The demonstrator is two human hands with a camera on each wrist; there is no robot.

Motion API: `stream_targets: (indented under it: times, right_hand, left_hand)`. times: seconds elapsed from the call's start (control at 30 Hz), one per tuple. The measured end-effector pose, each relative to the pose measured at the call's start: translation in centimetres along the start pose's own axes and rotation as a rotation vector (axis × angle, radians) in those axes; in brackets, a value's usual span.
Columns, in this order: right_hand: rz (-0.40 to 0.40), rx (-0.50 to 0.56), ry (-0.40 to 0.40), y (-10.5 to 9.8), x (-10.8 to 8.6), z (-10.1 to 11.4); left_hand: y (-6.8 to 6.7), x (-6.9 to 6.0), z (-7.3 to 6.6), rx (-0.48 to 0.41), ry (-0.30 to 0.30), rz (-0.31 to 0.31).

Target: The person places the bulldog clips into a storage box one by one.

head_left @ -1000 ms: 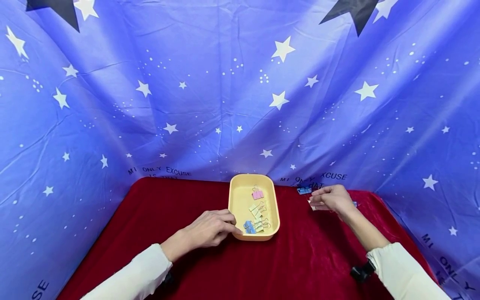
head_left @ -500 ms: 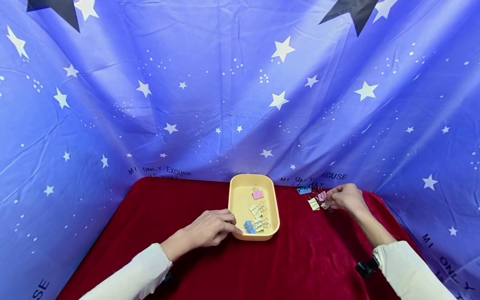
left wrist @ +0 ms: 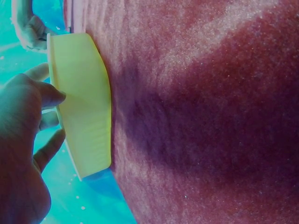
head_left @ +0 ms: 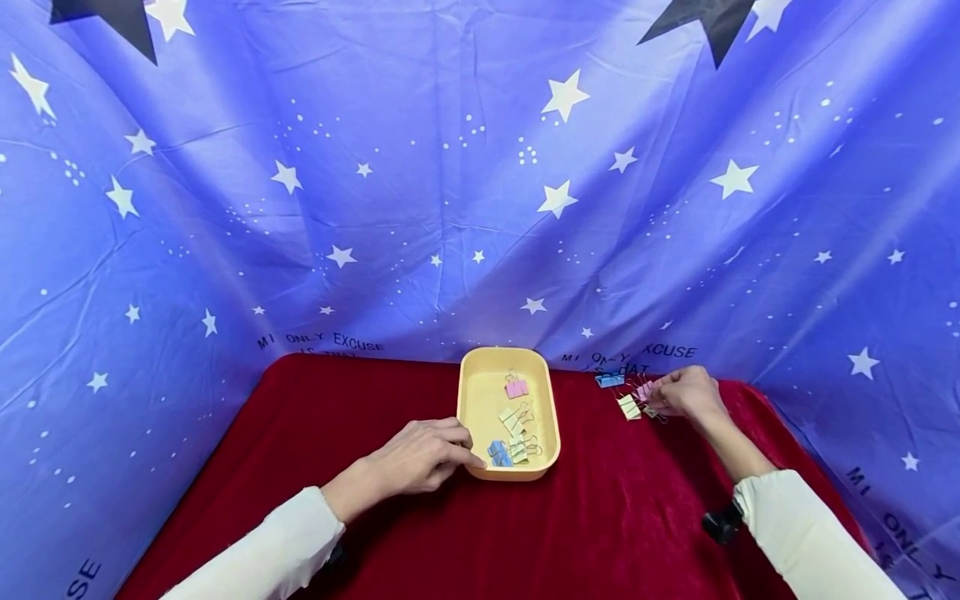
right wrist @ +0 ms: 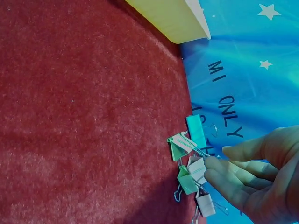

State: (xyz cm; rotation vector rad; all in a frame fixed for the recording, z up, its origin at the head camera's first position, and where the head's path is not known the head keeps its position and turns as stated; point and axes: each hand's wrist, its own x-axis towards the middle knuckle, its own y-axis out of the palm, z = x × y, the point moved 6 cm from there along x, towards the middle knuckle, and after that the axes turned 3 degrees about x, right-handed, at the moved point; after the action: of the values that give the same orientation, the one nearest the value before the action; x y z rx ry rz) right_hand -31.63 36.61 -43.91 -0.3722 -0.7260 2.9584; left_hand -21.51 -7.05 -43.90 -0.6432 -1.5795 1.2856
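The left hand grips the near left rim of a yellow plastic tray; in the left wrist view its fingers lie on both sides of the tray wall. Inside the tray are a pink binder clip, a blue one and pale yellow ones. The right hand is at a loose cluster of binder clips, fingertips by a pink clip. In the right wrist view, a gap shows between the thumb and the fingers, which touch or nearly touch a pinkish clip.
Beside the right hand lie a pale yellow clip and a blue clip near the back edge. Red velvety cloth covers the table. A blue star-printed curtain hangs around the back and sides.
The right hand has moved right and off the pale yellow clip, uncovering it, and is now at the pink clip. The left hand and tray have stayed put.
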Motion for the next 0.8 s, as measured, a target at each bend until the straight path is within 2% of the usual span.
stream_targets:
  times: [0.1, 0.27, 0.7, 0.8]
  right_hand:
    - [0.023, 0.069, -0.004, 0.37, 0.28, -0.15]
    - [0.025, 0.126, 0.015, 0.89, 0.65, -0.42]
    - [-0.014, 0.107, 0.041, 0.96, 0.89, -0.79]
    - [-0.018, 0.056, 0.043, 0.69, 0.94, -0.91]
  left_hand:
    - [-0.01, 0.07, -0.01, 0.003, -0.001, 0.003]
    - [-0.07, 0.10, -0.02, 0.001, -0.002, 0.007]
    - [-0.12, 0.01, 0.05, -0.012, -0.012, 0.009]
    - [-0.20, -0.02, -0.01, -0.016, -0.010, 0.007]
